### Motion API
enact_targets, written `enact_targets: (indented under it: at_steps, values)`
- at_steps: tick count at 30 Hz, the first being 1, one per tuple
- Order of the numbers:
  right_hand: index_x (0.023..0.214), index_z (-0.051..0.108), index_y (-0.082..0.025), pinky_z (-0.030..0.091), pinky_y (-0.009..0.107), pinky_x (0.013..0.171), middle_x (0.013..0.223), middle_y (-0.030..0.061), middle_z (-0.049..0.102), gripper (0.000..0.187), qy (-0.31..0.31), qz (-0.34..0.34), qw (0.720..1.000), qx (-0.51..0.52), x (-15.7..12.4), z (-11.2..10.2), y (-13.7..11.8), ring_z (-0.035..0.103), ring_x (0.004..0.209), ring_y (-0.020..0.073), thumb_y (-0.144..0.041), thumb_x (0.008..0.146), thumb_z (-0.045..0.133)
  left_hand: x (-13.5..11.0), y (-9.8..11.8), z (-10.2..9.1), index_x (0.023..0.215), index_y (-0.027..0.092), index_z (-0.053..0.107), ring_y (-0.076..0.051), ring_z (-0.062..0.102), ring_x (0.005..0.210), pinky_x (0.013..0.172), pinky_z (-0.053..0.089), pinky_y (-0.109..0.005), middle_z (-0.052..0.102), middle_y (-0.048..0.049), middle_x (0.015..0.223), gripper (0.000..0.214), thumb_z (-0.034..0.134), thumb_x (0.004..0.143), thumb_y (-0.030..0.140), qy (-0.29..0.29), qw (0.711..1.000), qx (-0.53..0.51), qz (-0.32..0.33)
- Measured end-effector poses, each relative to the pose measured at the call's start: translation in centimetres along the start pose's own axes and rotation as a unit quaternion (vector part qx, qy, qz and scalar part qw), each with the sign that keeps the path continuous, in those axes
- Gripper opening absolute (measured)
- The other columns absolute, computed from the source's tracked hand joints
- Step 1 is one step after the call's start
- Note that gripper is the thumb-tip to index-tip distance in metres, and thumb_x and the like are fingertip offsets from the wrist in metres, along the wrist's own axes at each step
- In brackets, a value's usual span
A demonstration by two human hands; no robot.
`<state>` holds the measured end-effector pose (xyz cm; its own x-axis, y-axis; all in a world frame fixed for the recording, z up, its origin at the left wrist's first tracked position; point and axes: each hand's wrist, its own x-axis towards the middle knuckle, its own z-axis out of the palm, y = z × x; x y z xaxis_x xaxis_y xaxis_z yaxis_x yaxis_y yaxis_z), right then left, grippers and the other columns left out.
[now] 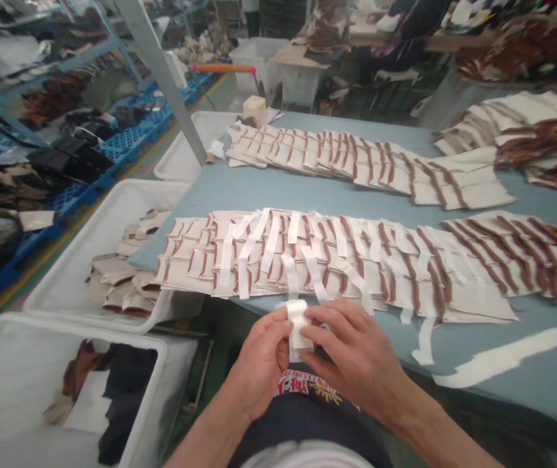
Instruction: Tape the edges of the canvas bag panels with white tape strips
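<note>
My left hand [259, 361] and my right hand [353, 354] meet at the near edge of the blue table [268, 188], both pinching a small white strip [297, 322] held upright between the fingertips. Just beyond them lies a long overlapping row of cream fabric pieces with brown stripes [307, 260]. Several white strips [259, 250] lie across that row. A second row of the same pieces [356, 159] lies farther back.
White plastic bins stand to the left: one with cream pieces [107, 260], one with dark fabric [64, 390], one farther back [185, 149]. A longer white strip [502, 357] lies at the right. More striped stacks [536, 136] sit at the far right. Blue racks [64, 149] line the left.
</note>
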<state>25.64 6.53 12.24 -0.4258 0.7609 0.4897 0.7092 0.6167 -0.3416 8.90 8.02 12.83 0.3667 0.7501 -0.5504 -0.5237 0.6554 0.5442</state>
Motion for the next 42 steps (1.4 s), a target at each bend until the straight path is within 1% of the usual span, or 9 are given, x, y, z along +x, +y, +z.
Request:
enact_targets:
  at_steps: [7,15,20,23,26,29,33,37,42]
  values:
    - [0.098,0.064,-0.024,0.051,0.045,0.093,0.102,0.0059,0.074,0.011,0.029,-0.015,0.999,0.032,-0.1,1.5,0.0,0.065,0.094,0.0226,-0.014,0.097,0.060,-0.3,0.0,-0.9,0.102,0.012,0.077,-0.018,0.070,0.090,0.083,0.052,-0.024,0.079,-0.0079,0.099,0.026,0.073,0.077,0.021,0.007,1.000,-0.006,0.013]
    - [0.093,0.064,-0.023,0.051,0.044,0.084,0.101,0.0070,0.072,0.013,0.048,0.106,0.985,0.126,-0.6,2.4,-0.1,0.064,0.093,0.0238,-0.013,0.098,0.057,-0.2,0.4,-0.7,0.121,0.013,0.070,-0.023,0.069,0.100,0.084,0.049,-0.029,0.076,-0.0097,0.109,0.044,0.071,0.078,0.020,-0.082,0.996,0.047,0.006]
    - [0.087,0.062,-0.024,0.049,0.039,0.079,0.091,0.0049,0.071,0.015,0.067,0.180,0.964,0.182,-0.7,3.0,-0.1,0.064,0.087,0.0227,-0.018,0.099,0.055,0.7,-0.5,-0.6,0.120,0.014,0.070,-0.018,0.066,0.079,0.079,0.047,-0.027,0.076,-0.0034,0.089,0.044,0.066,0.077,0.015,-0.048,0.982,0.176,0.056]
    - [0.086,0.061,-0.023,0.051,0.034,0.074,0.087,0.0034,0.071,0.015,0.090,0.273,0.930,0.230,-0.8,2.2,0.4,0.065,0.081,0.0208,-0.025,0.099,0.054,1.1,-1.2,-0.4,0.109,0.013,0.073,-0.017,0.063,0.069,0.071,0.047,-0.026,0.074,-0.0024,0.078,0.036,0.059,0.077,0.017,-0.030,0.966,0.246,0.071]
    - [0.087,0.062,-0.023,0.053,0.029,0.067,0.080,0.0022,0.070,0.020,0.118,0.369,0.876,0.287,-0.7,0.7,1.5,0.064,0.072,0.0184,-0.035,0.100,0.053,1.0,-1.7,-0.4,0.083,0.013,0.076,-0.018,0.061,0.066,0.068,0.045,-0.027,0.073,-0.0048,0.070,0.025,0.053,0.077,0.020,-0.003,0.939,0.334,0.085]
    - [0.085,0.060,-0.022,0.054,0.027,0.063,0.073,0.0005,0.065,0.027,0.160,0.435,0.812,0.355,-0.4,-0.8,3.2,0.060,0.065,0.0162,-0.045,0.098,0.057,0.7,-2.2,-0.8,0.066,0.015,0.073,-0.018,0.059,0.064,0.065,0.042,-0.027,0.071,-0.0048,0.066,0.028,0.048,0.078,0.019,0.023,0.898,0.424,0.116]
    - [0.084,0.059,-0.021,0.053,0.024,0.056,0.072,-0.0007,0.063,0.031,0.244,0.480,0.709,0.456,0.1,-1.9,6.7,0.059,0.063,0.0148,-0.050,0.086,0.068,0.7,-3.0,-1.9,0.058,0.017,0.067,-0.016,0.052,0.055,0.058,0.036,-0.026,0.060,-0.0004,0.056,0.029,0.044,0.076,0.018,0.006,0.850,0.508,0.140]
    - [0.079,0.054,-0.021,0.049,0.023,0.048,0.066,-0.0027,0.057,0.035,0.296,0.498,0.684,0.443,0.1,-2.7,11.0,0.057,0.058,0.0134,-0.051,0.078,0.071,1.0,-3.7,-2.8,0.050,0.018,0.058,-0.014,0.047,0.050,0.054,0.030,-0.026,0.049,0.0018,0.050,0.030,0.043,0.076,0.018,-0.010,0.810,0.565,0.159]
    - [0.074,0.044,-0.024,0.043,0.020,0.041,0.062,-0.0058,0.050,0.033,0.373,0.520,0.666,0.382,-1.0,-4.1,15.3,0.049,0.048,0.0089,-0.050,0.079,0.064,1.2,-4.4,-2.8,0.057,0.019,0.065,-0.016,0.057,0.055,0.058,0.036,-0.026,0.060,0.0004,0.055,0.031,0.045,0.080,0.014,-0.081,0.786,0.597,0.137]
